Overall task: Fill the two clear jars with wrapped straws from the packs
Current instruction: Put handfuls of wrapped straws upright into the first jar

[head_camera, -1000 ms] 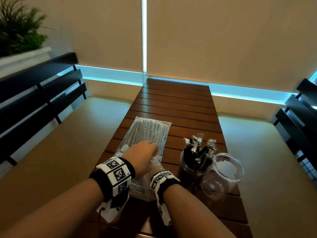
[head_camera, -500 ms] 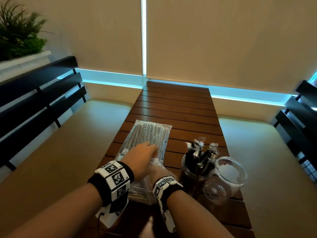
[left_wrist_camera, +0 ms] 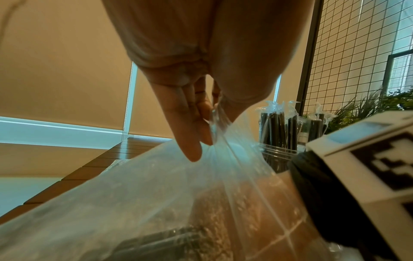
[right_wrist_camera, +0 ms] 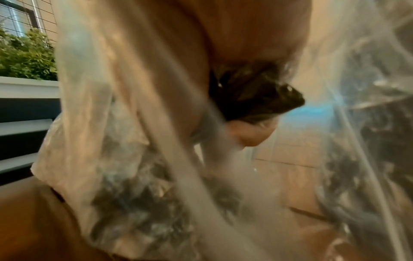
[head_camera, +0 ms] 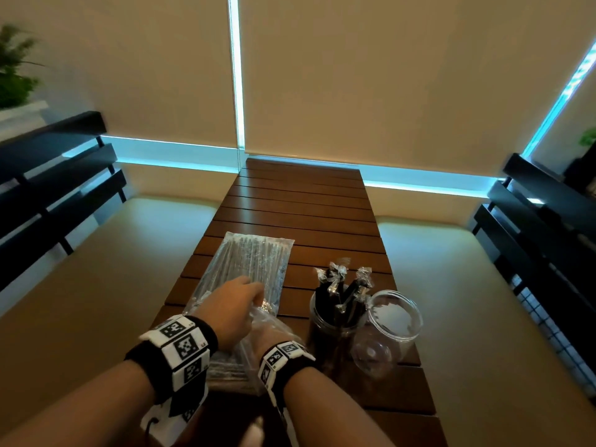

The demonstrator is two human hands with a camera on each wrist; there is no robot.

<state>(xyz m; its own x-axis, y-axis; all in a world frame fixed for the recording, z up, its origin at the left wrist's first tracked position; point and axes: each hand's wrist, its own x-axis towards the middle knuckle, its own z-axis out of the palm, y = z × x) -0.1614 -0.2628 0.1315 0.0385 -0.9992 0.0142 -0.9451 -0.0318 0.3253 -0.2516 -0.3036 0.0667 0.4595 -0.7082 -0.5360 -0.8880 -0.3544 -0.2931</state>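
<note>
We see cream blinds (head_camera: 354,75) filling the view at 12 o'clock, with black slatted seat backs (head_camera: 54,188) at 9 and at 3 o'clock and a green plant (head_camera: 13,72) in a white planter at 10 o'clock. Down the middle runs the slatted wooden bench (head_camera: 300,204), bare along its far half.

On the bench at about 11 o'clock from our hands lies a clear pack of straws (head_camera: 248,262), flat and lengthwise. A second clear bag (head_camera: 258,350) lies nearer us, partly on top of its near end, and it stands between us and the straws inside.

At 2 o'clock from the hands stands a clear jar (head_camera: 332,327) already holding dark wrapped straws (head_camera: 338,285) that stick up above its rim. Touching it on the right is an empty jar (head_camera: 387,330), tilted toward 1 o'clock.

Our left hand (head_camera: 230,311) sits over the near bag, and in the left wrist view its fingers (left_wrist_camera: 190,127) pinch a fold of the plastic (left_wrist_camera: 201,185) and lift it. Our right hand (head_camera: 271,330) is inside the bag under the film; in the blurred right wrist view its fingers (right_wrist_camera: 248,134) curl round a dark bunch of straws (right_wrist_camera: 257,98).
</note>
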